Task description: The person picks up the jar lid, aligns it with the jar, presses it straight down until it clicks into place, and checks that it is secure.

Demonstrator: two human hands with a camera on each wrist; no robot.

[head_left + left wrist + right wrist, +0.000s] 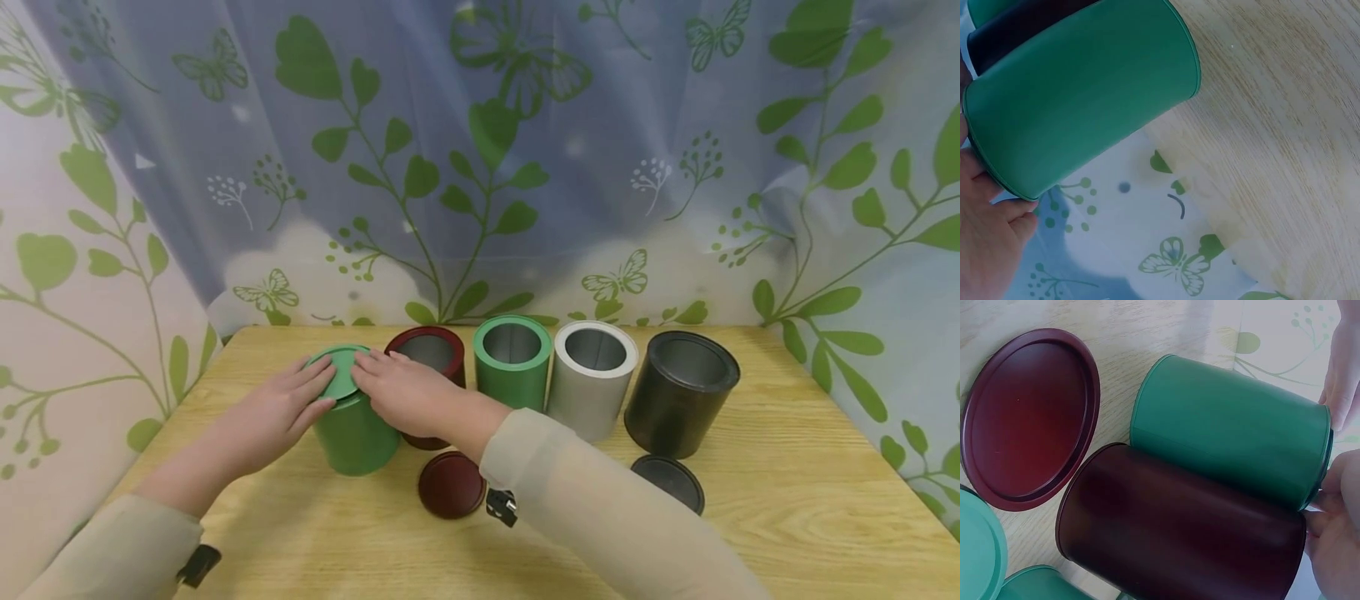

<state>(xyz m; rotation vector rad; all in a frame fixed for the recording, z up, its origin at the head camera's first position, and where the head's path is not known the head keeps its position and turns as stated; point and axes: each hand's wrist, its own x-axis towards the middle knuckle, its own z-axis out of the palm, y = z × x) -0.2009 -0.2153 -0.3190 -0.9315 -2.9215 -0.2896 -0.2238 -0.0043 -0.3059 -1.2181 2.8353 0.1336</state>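
A green can stands at the left of the table with a green lid over its top; the lid sits slightly tilted, a dark gap showing under its front edge. My left hand rests on the lid's left side, fingers extended over it. From the right, my right hand lays its fingertips on the same lid. Its forearm partly covers the lidless dark red can just beside the green one. In the left wrist view, fingers touch the can's top rim.
To the right stand three lidless cans: green, white and black. A dark red lid and a black lid lie in front. The right wrist view shows a light green disc. Patterned cloth hangs behind the table.
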